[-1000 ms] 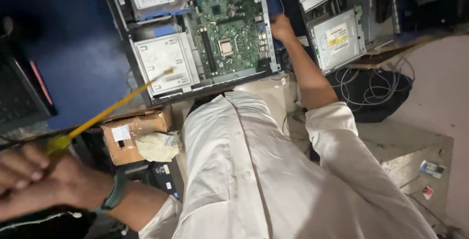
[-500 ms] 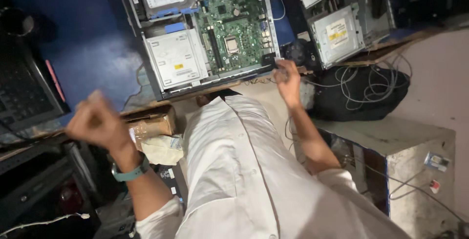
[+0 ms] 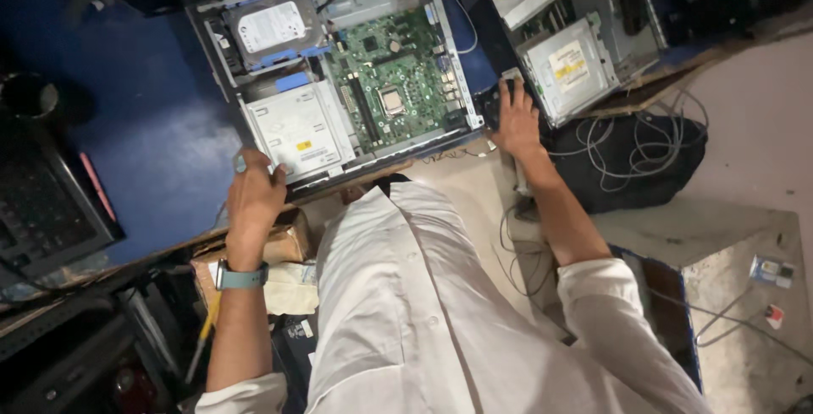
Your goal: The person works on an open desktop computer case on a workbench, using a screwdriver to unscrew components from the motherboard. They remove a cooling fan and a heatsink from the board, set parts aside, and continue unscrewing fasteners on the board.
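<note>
An open desktop computer case (image 3: pixel 212 33) lies on the blue table, showing a green motherboard (image 3: pixel 389 84), a hard drive (image 3: pixel 271 29) and a silver optical drive (image 3: pixel 296 130). My left hand (image 3: pixel 254 198), with a watch on its wrist, curls its fingers over the case's near left corner at the optical drive. My right hand (image 3: pixel 514 118) rests flat with fingers apart on a dark surface just beside the case's near right corner. A yellow-handled screwdriver (image 3: pixel 207 321) hangs below the table edge by my left forearm, in neither hand.
A second opened computer unit (image 3: pixel 567 63) sits at the right. Below it is a black bag (image 3: pixel 627 168) with loose cables over it. A laptop keyboard (image 3: pixel 42 211) lies at the left, and a cardboard box (image 3: pixel 284 245) sits under the table edge.
My left hand held the yellow screwdriver raised at the left; it has let go and come onto the case's near left corner. My right hand moved from the far side to the near right corner.
</note>
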A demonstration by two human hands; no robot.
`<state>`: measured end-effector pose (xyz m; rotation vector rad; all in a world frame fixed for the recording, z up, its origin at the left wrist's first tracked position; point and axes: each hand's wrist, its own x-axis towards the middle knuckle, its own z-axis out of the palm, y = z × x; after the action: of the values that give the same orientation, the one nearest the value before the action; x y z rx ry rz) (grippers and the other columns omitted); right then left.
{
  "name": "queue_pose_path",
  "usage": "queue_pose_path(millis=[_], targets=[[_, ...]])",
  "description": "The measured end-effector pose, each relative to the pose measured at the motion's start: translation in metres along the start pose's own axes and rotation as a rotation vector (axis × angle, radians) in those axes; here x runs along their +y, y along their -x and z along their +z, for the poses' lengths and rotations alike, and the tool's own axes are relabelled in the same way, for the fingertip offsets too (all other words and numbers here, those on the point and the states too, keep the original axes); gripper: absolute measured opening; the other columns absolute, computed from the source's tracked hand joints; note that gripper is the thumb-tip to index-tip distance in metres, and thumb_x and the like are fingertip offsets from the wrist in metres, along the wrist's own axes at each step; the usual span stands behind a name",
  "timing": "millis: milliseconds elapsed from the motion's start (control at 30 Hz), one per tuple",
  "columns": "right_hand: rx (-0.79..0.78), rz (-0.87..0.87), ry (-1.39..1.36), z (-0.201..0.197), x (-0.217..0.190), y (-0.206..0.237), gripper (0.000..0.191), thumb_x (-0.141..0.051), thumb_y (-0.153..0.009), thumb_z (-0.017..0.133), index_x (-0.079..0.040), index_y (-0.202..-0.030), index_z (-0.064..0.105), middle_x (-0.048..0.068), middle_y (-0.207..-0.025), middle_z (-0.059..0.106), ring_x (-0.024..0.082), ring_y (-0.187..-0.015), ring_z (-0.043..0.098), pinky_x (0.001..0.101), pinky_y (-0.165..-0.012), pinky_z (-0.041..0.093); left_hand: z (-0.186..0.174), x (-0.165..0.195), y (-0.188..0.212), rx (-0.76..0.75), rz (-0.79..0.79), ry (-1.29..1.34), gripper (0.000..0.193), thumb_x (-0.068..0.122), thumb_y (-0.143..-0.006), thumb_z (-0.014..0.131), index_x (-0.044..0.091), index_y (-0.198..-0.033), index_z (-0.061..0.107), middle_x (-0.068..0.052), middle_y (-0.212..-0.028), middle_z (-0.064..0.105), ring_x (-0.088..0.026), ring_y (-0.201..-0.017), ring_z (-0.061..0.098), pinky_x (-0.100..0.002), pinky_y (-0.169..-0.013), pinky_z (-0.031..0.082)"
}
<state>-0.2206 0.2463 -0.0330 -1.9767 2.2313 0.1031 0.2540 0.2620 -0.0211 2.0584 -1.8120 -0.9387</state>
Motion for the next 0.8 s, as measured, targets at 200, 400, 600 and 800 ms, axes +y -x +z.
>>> queue_pose_path(millis=[200,400,600,800], targets=[[-0.245,-0.013,0.086,-0.004,0.003,-0.025,0.115,-0.034,-0.065,0.091,-0.027,-0.162,0.03,0.027,-0.151,0.034,0.049,-0.127,0.048,0.0517,-0.1,0.052,0.016,0.001,0.008,-0.14,-0.118,0.143,0.034,0.027,-0.094,0.067,0.004,-0.117,0.055,-0.028,-0.084,0.071,-0.048,-0.087,0.068,-0.054,-0.077,0.051],[-0.21,-0.064,0.044,-0.045,0.014,-0.019,0.104,-0.04,-0.062,0.093,-0.022,-0.151,0.042,0.031,-0.14,0.04,0.051,-0.123,0.048,0.0539,-0.095,0.05,0.038,0.024,0.007,-0.185,-0.087,0.293,0.029,0.027,-0.097,0.063,0.006,-0.116,0.058,-0.024,-0.083,0.073,-0.043,-0.085,0.071,-0.05,-0.075,0.053],[-0.085,-0.081,-0.141,-0.135,0.016,-0.009,0.096,-0.032,-0.063,0.094,-0.023,-0.147,0.049,0.022,-0.137,0.049,0.041,-0.125,0.055,0.0486,-0.103,0.052,0.028,0.077,-0.012,-0.31,-0.181,0.315,0.03,0.027,-0.094,0.063,0.011,-0.119,0.061,-0.02,-0.077,0.073,-0.038,-0.076,0.073,-0.046,-0.07,0.053],[-0.381,-0.239,-1.504,-0.085,-0.001,-0.067,0.097,-0.004,-0.074,0.087,-0.01,-0.159,0.039,0.011,-0.147,0.049,0.026,-0.137,0.051,0.0402,-0.116,0.045,0.036,0.128,-0.043,-0.371,-0.127,0.295,0.032,0.024,-0.092,0.065,0.011,-0.121,0.064,-0.021,-0.08,0.072,-0.037,-0.077,0.071,-0.046,-0.072,0.052]])
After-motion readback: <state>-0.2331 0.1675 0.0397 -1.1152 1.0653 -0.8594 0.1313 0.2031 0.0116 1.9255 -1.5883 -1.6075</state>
